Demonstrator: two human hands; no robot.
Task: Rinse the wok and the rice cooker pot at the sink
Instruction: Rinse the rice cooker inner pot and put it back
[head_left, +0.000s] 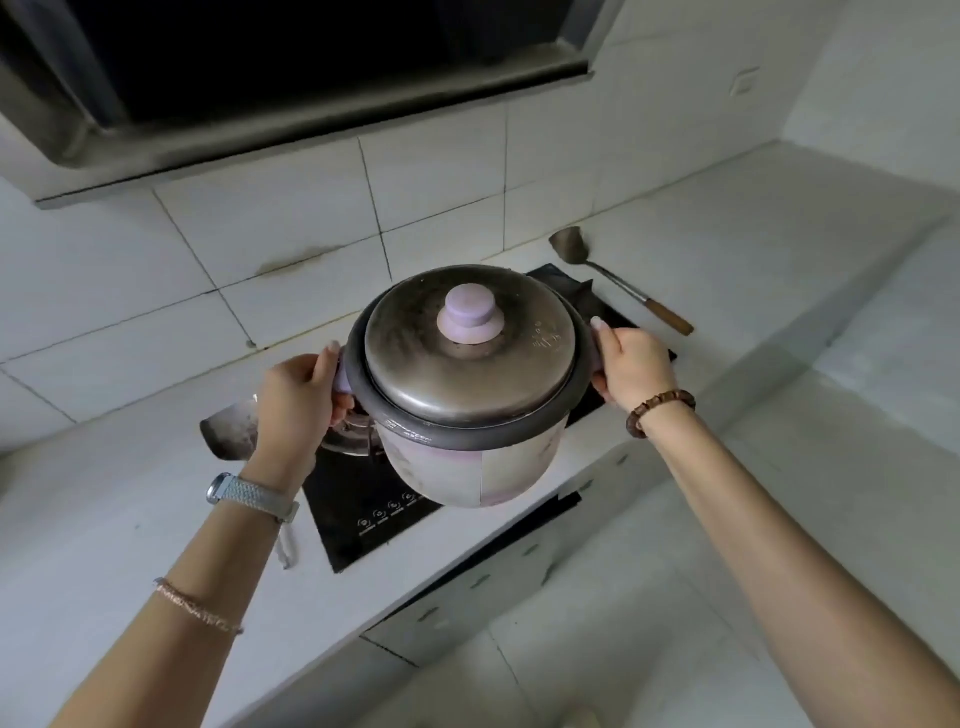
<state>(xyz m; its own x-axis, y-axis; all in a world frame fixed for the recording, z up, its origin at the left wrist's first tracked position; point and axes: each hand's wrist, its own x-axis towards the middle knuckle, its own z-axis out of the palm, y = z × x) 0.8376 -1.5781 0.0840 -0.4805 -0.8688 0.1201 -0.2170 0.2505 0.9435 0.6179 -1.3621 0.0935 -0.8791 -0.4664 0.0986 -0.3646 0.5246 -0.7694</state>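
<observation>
two hands hold a lidded rice cooker pot over a black cooktop

the rice cooker pot (467, 460) sits in the middle of the view, held between both hands above the near part of a flat, glossy black cooktop (358, 501). its round body is pale, with faded lilac patches, and bulges slightly below a thick dark rim. a domed metal lid (415, 374), dull and smudged, covers it, topped by a chunky lilac knob (470, 314).

the left hand (296, 395) grips the lilac side handle on the left, thumb on top and fingers curled underneath. the right hand (631, 364) grips the opposite handle the same way. the left wrist wears a watch (252, 493) with a woven silver band, and a thin chain bracelet (197, 605) lies further down the forearm. the right wrist wears a bracelet of brown wooden beads (660, 410).

just beside the left hand, a metal burner ring (345, 439) shows on the cooktop, and a flat, scuffed metal blade (228, 431) pokes out to the left. far right, a metal spatula (618, 286) with a wooden grip lies on the white counter (104, 519). glossy white wall tiles (260, 234) rise behind, under a grimy dark range hood (260, 78).
</observation>
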